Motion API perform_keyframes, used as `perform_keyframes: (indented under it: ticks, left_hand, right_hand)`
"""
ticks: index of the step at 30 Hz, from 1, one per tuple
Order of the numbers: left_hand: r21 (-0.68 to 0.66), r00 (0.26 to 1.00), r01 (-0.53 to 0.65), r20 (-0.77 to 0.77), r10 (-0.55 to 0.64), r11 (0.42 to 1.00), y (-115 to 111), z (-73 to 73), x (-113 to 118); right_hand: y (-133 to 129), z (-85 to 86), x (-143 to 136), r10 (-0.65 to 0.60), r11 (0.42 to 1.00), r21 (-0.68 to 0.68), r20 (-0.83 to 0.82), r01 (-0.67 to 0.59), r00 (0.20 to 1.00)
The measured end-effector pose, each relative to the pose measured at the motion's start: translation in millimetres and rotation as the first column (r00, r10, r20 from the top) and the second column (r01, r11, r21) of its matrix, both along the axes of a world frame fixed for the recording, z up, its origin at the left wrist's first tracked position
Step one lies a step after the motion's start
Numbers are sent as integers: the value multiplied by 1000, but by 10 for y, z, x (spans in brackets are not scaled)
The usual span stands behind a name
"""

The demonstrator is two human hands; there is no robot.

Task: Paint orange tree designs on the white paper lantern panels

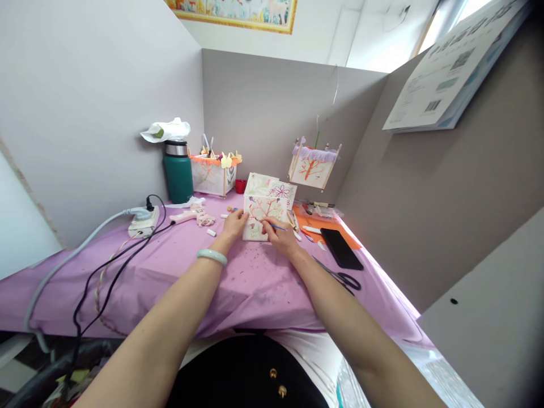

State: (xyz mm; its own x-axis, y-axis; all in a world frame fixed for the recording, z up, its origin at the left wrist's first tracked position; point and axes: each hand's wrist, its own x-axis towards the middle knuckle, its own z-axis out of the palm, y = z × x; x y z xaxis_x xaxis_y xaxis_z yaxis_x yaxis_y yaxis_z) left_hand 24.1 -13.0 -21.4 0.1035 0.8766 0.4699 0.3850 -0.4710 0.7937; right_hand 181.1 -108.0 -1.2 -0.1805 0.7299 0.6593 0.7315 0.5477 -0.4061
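A white panel (266,208) with a drawn branching tree stands tilted on the purple cloth, with more drawn panels (260,185) behind it. My left hand (235,224) holds the panel by its left edge, fingers closed on it. A pale bangle circles that wrist. In my right hand (278,233) is a thin blue pen or brush (278,227), pinched between the fingers, its tip at the middle of the drawing. Small dark specks dot the cloth just below the panel.
A green bottle (179,177), decorated box (215,175) and red cup (241,186) stand behind. A lantern (312,168) hangs at right. Black scissors (346,280) and a phone (341,248) lie right; a glue gun (185,216), power strip (144,222) and cables are left.
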Motion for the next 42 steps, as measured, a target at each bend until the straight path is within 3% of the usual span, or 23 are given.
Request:
perform_keyframes:
  ticks: [34,42]
  left_hand:
    - [-27,999,20,40,-19,999,23,-28,4]
    - [-15,1000,14,-10,-15,1000,-23,16,1]
  right_hand:
    - [7,-36,-10,8,998,-64,15,-7,1000]
    - [-23,-15,-16,61,991,-128,115,-46,991]
